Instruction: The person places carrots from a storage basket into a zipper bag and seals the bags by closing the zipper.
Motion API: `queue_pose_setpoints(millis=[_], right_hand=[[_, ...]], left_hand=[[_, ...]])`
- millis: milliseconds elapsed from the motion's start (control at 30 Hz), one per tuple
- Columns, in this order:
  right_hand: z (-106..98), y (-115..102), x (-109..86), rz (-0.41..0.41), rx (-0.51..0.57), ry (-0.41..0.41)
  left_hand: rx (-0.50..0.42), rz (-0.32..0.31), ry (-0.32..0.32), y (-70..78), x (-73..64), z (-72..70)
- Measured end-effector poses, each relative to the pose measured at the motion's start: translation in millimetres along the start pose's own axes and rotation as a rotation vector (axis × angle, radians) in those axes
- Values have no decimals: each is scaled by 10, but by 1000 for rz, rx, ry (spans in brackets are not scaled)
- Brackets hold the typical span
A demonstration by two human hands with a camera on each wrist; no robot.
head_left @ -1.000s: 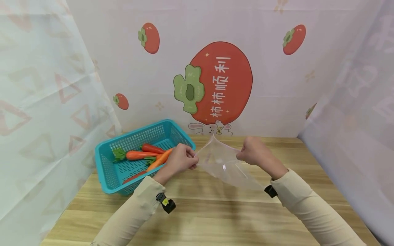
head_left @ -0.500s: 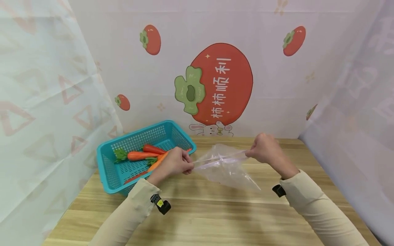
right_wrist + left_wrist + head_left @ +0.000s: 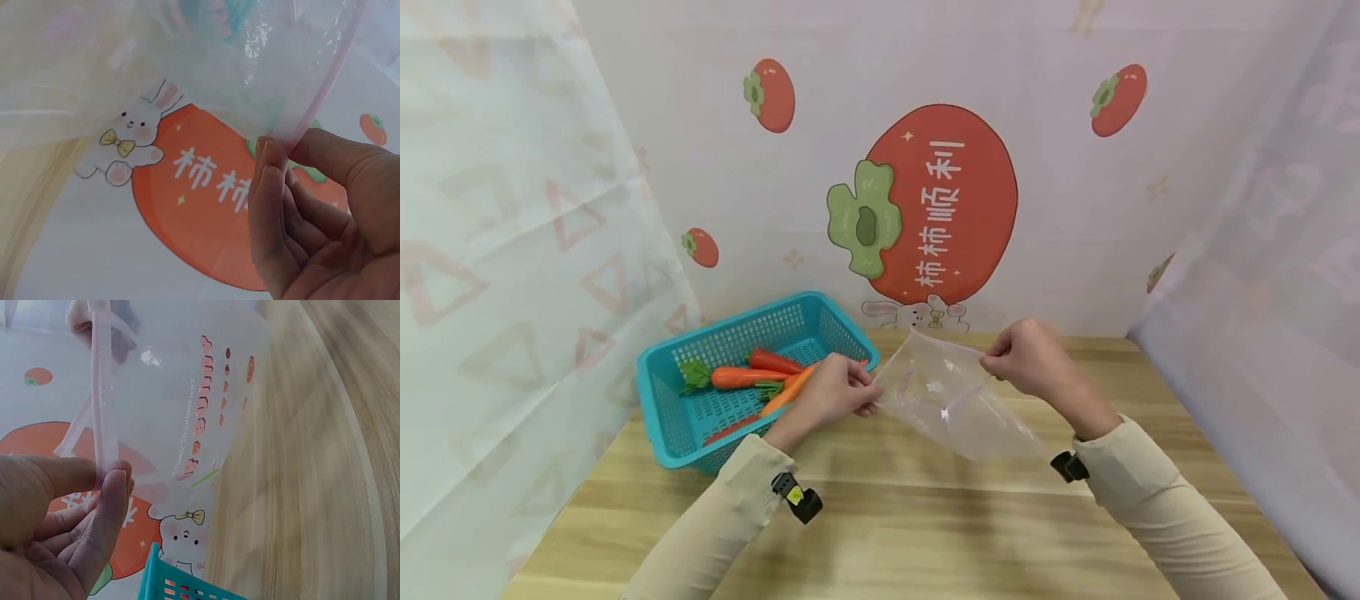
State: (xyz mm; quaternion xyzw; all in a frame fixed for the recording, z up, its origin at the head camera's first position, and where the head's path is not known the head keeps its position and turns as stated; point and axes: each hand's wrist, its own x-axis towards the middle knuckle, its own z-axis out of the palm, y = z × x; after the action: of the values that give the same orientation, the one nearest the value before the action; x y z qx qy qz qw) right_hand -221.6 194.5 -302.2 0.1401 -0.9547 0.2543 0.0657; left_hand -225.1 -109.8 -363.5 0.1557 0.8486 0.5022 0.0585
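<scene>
A clear zip bag point(image 3: 943, 400) with a pink zip edge and printed red lettering is stretched between both hands above the table. My left hand point(image 3: 838, 392) pinches one side of its mouth between thumb and fingers, as the left wrist view shows at the zip strip point(image 3: 100, 406). On the opposite side my right hand point(image 3: 1026, 358) pinches the pink edge between thumb and fingertips; the right wrist view shows the bag's film point(image 3: 206, 56) spreading from that grip. The mouth gapes, with its far edge peaked upward. No contents show inside the bag.
Left of the hands stands a turquoise basket point(image 3: 658, 417) with several carrots point(image 3: 745, 377) and a red vegetable point(image 3: 775, 361) inside. The left forearm passes by its near right corner. A printed cloth backdrop point(image 3: 1052, 275) rises behind the wooden table point(image 3: 925, 542), with cloth sides left and right.
Half a second ago the hands drew apart and the bag's mouth lay flat and taut. Now the right hand has come back leftward and the mouth gapes again, its far edge raised.
</scene>
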Motion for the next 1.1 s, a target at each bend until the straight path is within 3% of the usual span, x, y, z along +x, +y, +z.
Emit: queue_pose_setpoints(millis=[267,533,733,900,1100], right_hand=[[114,-167,30,-14,46,-39],[211,-247,68,-4,26,-41],[233,-276,83,-8,13,-28],[218,-285,82,-14,18,-22],[201,-278,79,-18,32,-28]], left_hand=[[-2,-9,19,-58,1,30],[70,23,42,-39,-5,23],[101,35,77,-3,-77,-151],[203,19,95,31,-112,-347],[321,9,107,-32,-118,-568]])
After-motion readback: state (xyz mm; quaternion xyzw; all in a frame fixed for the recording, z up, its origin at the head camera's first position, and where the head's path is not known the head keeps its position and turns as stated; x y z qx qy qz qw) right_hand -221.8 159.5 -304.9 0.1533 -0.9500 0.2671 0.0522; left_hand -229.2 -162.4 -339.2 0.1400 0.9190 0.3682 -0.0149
